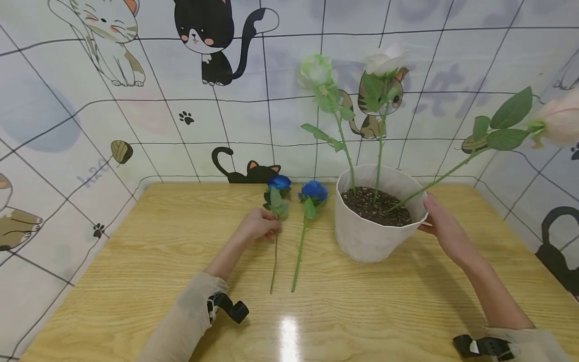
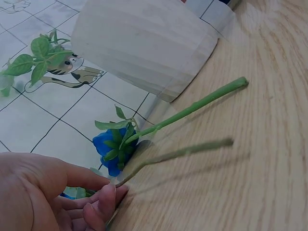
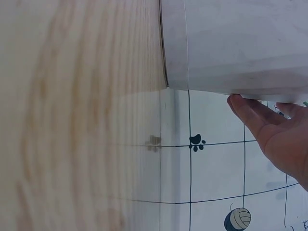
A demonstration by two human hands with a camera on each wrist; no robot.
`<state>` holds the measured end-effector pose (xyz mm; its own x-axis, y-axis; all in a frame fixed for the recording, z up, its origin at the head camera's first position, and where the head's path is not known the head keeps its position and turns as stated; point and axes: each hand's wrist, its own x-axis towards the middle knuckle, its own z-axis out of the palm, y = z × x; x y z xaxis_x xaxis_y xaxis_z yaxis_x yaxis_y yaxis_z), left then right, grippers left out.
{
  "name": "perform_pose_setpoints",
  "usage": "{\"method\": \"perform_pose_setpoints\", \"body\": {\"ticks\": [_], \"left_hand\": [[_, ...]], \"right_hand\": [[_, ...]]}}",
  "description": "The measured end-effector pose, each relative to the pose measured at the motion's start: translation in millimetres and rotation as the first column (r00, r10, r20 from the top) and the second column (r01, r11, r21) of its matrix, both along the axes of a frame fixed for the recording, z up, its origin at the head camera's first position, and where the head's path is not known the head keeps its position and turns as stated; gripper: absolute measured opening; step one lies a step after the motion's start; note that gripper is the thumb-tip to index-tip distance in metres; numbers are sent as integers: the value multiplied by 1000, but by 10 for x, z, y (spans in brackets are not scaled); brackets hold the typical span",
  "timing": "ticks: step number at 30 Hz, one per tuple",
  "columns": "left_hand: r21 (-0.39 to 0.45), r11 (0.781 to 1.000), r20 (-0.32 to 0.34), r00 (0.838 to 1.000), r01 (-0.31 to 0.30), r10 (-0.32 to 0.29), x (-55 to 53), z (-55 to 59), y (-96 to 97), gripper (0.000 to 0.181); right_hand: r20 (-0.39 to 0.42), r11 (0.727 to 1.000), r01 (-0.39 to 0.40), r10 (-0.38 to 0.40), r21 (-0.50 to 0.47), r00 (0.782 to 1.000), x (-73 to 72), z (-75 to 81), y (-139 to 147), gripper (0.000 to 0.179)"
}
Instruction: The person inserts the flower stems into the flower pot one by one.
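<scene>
Fingertips of the left hand (image 1: 260, 224) pinch a green-stemmed blue rose (image 1: 278, 203); I can't quite tell whether it's lifted. Just right is another blue rose (image 1: 309, 208), both blooms toward the far edge of the wooden tabletop (image 1: 181, 251). Toward its far right corner, my right hand (image 1: 445, 231) touches a round white pot (image 1: 373, 241), fingers fairly straight. Dark soil (image 1: 364, 206) inside carries three pale roses (image 1: 315, 72).

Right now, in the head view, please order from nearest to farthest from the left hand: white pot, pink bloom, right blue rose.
1. Right blue rose: right of the left hand.
2. White pot: farther right.
3. Pink bloom: at right edge.
</scene>
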<state>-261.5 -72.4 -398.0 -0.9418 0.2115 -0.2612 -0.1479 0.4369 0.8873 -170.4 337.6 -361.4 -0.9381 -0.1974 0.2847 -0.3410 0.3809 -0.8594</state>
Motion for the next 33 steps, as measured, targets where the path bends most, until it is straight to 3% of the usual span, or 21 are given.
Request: {"method": "perform_pose_setpoints", "body": {"ticks": [3, 6, 18, 26, 33], "left_hand": [[65, 998, 58, 998, -14, 10, -3, 18, -24, 17], [87, 996, 68, 998, -15, 9, -13, 18, -42, 17], [186, 982, -6, 1000, -26, 28, -45, 64, -100, 20], [253, 965, -23, 997, -72, 80, -15, 191, -73, 23], [308, 949, -86, 992, -63, 94, 19, 274, -49, 27]], "right_hand": [[-2, 1000, -4, 4, -5, 1000, -1, -2, 3, 58], [-7, 1000, -3, 3, 6, 1000, -3, -1, 8, 57], [-8, 1000, 2, -1, 18, 1000, -2, 6, 1, 57], [-3, 1000, -5, 5, 6, 1000, -2, -1, 10, 57], [0, 1000, -6, 6, 18, 1000, -10, 1, 11, 57]]}}
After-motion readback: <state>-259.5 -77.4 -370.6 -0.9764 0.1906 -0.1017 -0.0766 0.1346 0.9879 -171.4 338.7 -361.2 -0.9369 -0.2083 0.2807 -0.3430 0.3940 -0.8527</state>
